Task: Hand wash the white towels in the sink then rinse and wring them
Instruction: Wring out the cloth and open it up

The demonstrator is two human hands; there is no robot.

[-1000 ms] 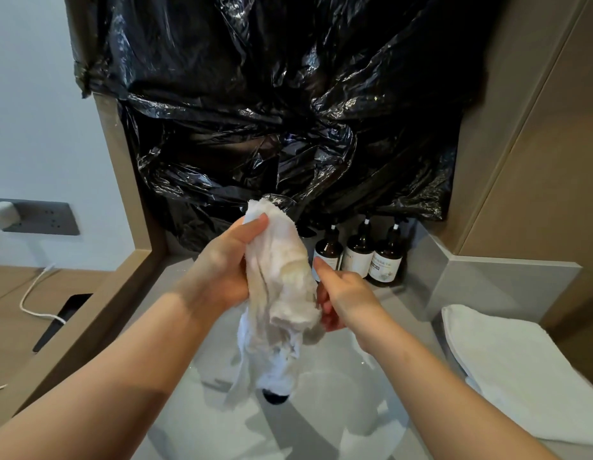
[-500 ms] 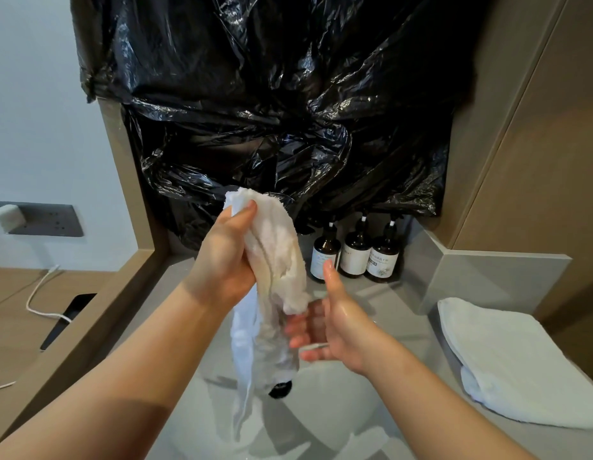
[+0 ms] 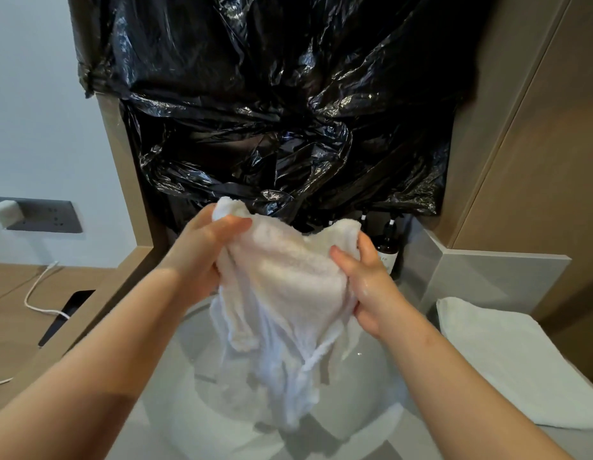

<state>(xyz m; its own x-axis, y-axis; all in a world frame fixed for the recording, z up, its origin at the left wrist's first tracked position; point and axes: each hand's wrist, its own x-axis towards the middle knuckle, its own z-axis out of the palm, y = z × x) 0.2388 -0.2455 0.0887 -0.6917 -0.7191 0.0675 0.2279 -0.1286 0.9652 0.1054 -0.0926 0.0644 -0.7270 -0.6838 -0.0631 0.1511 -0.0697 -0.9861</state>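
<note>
Towel (image 3: pixel 288 293) held up by both hands over sink (image 3: pixel 364 403).

Bottle label (image 3: pixel 387 261) text illegible

A crumpled, glossy black plastic sheet (image 3: pixel 288 111) covers the back of the alcove, its folds catching pale highlights. Light brown wood-grain panels (image 3: pixel 537 161) rise on the right, above a grey stone upstand (image 3: pixel 494 280). On the left a plain pale wall (image 3: pixel 33 111) carries a dark grey socket plate (image 3: pixel 46 215) with a white plug (image 3: pixel 3 212) in it; a thin white cable (image 3: pixel 29 295) trails across the light wooden desktop (image 3: pixel 9 287) below.
</note>
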